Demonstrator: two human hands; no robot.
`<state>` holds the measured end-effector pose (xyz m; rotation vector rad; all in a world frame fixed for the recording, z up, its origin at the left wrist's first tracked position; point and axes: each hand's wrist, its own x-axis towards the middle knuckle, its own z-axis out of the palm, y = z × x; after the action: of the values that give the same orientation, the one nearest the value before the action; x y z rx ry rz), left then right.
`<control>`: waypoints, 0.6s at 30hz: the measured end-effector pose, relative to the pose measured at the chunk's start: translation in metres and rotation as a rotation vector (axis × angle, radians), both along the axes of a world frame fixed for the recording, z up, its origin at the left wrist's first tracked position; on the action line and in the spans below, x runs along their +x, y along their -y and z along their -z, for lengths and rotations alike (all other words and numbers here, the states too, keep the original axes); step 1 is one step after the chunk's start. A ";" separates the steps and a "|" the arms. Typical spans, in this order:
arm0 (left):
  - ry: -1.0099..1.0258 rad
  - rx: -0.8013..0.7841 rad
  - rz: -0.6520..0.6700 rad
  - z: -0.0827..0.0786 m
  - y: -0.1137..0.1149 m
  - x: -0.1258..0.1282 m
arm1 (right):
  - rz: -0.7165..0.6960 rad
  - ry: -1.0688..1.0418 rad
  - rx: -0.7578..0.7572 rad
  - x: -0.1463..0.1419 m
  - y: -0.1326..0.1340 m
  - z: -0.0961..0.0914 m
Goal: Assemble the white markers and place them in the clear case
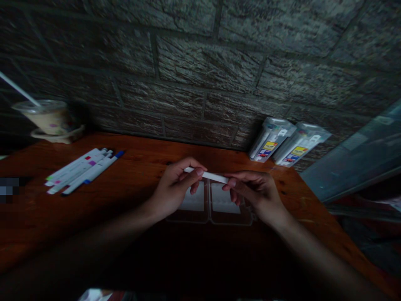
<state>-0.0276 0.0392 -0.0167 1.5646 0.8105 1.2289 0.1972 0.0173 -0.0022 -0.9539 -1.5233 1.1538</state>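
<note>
Bridging left hand (175, 182) and right hand (259, 190), a white stick (214, 177), pinched by both, over a clear case (209, 211)

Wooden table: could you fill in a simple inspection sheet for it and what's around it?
Surface: wooden table, dimly lit.
Things in use: slim white object, kind unclear, above an open clear case.
Clutter: loose markers at left; lidded cup with a straw; two plastic boxes near the wall.
Hands: left hand and right hand both grip the white object.
Cables: nothing seen.
Surroundings: rough block wall behind.
</note>
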 end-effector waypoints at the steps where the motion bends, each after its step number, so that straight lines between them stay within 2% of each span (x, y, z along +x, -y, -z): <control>1: 0.000 0.002 -0.001 0.000 0.000 0.000 | -0.007 -0.001 -0.007 0.000 0.001 -0.001; 5: 0.012 -0.011 -0.003 0.000 0.000 -0.001 | -0.056 -0.028 -0.016 0.000 0.001 -0.003; 18: 0.070 -0.066 -0.030 0.004 -0.007 -0.003 | -0.183 -0.146 -0.085 0.007 -0.006 0.011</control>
<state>-0.0306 0.0459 -0.0204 1.4530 0.8239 1.2595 0.2044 0.0236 -0.0130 -0.7792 -1.4764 1.3972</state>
